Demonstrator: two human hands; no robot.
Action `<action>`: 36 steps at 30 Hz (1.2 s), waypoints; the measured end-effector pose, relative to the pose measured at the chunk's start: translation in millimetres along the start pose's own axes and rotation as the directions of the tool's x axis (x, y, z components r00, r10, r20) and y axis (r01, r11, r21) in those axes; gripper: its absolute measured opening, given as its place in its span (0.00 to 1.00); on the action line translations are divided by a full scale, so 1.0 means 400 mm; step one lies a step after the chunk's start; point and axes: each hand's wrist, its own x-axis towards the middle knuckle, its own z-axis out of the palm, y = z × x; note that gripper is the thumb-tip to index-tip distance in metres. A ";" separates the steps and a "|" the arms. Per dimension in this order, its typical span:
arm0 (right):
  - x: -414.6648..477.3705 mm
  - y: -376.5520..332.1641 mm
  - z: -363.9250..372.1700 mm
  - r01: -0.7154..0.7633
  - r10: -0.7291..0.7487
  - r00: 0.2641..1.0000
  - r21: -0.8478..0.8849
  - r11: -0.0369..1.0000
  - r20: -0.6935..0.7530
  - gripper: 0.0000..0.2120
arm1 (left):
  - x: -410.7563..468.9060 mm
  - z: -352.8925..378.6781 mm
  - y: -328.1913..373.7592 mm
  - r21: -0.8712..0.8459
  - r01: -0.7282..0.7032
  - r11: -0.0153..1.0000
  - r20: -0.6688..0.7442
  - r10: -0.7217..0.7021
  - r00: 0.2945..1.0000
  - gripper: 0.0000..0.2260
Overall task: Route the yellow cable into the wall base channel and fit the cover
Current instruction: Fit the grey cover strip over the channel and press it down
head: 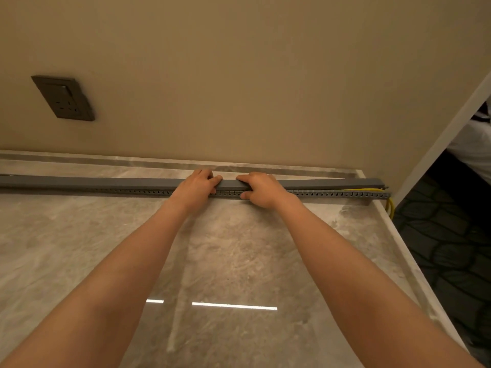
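Both hands sit side by side at the middle of the frame, on the grey cover (106, 181) that runs left to right along the foot of the wall. The left hand (198, 185) curls its fingers over the cover's far edge. The right hand (259, 188) pinches it, fingers on top and thumb against the slotted channel (332, 193) beneath. So each grip is closed round the cover, not loose.

The yellow cable (365, 190) lies inside the channel. It shows only toward the right of the frame, where the cover stands slightly lifted off the channel, and then drops over the tabletop (239, 248) edge at the right end. To the left of the hands the cover looks seated flat.

I'd judge the unseated stretch lies rightward of both grips, along the cover's long axis, and the right hand is the nearer one to work toward it. A dark wall socket (63, 98) sits in the upper left.
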 end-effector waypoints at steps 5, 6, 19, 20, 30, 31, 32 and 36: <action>-0.056 0.086 -0.028 -0.117 0.117 0.993 -0.020 0.993 -0.009 0.16 | 0.003 -0.010 -0.014 -0.016 0.012 1.000 0.067 -0.011 0.998 0.18; -0.062 0.099 -0.031 -0.128 0.128 0.992 -0.005 0.992 -0.019 0.15 | 0.010 -0.016 -0.006 -0.023 0.015 1.000 0.089 -0.013 0.996 0.17; -0.196 0.264 -0.094 -0.312 0.309 0.950 -0.112 0.944 -0.042 0.23 | 0.154 -0.005 0.309 -0.100 -0.144 0.984 0.101 0.154 0.983 0.11; -0.220 0.300 -0.108 -0.353 0.351 0.936 -0.105 0.930 -0.041 0.21 | 0.154 -0.007 0.308 -0.101 -0.136 0.986 0.109 0.147 0.983 0.11; -0.266 0.421 -0.117 -0.336 0.352 0.916 0.112 0.935 -0.192 0.13 | 0.226 -0.022 0.553 -0.186 -0.206 0.961 0.101 0.227 0.969 0.18; -0.270 0.426 -0.116 -0.328 0.351 0.913 0.138 0.935 -0.209 0.14 | 0.234 -0.018 0.581 -0.180 -0.221 0.959 0.074 0.237 0.969 0.18; -0.277 0.431 -0.120 -0.321 0.354 0.909 0.172 0.931 -0.220 0.16 | 0.239 -0.014 0.601 -0.170 -0.230 0.958 0.053 0.242 0.969 0.18; -0.327 0.481 -0.150 -0.395 0.453 0.872 0.280 0.875 -0.185 0.26 | 0.259 0.001 0.630 -0.188 -0.224 0.956 0.007 0.229 0.973 0.17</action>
